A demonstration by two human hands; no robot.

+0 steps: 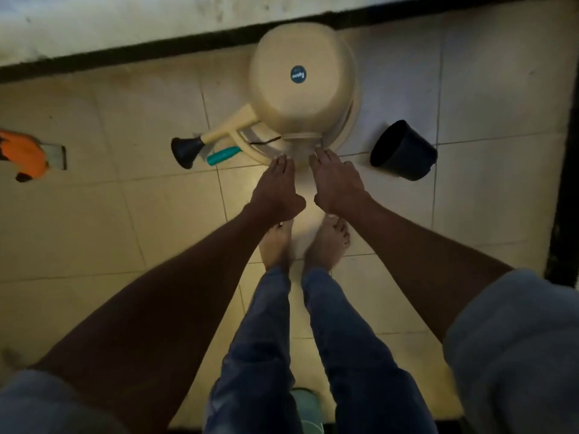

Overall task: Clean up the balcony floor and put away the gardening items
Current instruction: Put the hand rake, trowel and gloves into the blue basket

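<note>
The cream round plastic basin point(302, 79) sits upturned at 12 o'clock against the wall base, apparently covering a stack to keep the items together. The cream plastic watering can's spout with its black rose point(200, 145) protrudes at 10 o'clock, beside a teal tool handle point(223, 155). The black plastic flower pot point(402, 151) lies tipped at 2 o'clock, not yet stowed. The left hand point(277, 186) and right hand point(336, 180) reach out flat, fingers straight, holding nothing, fingertips near the lower rim, likely to steady it.
</note>
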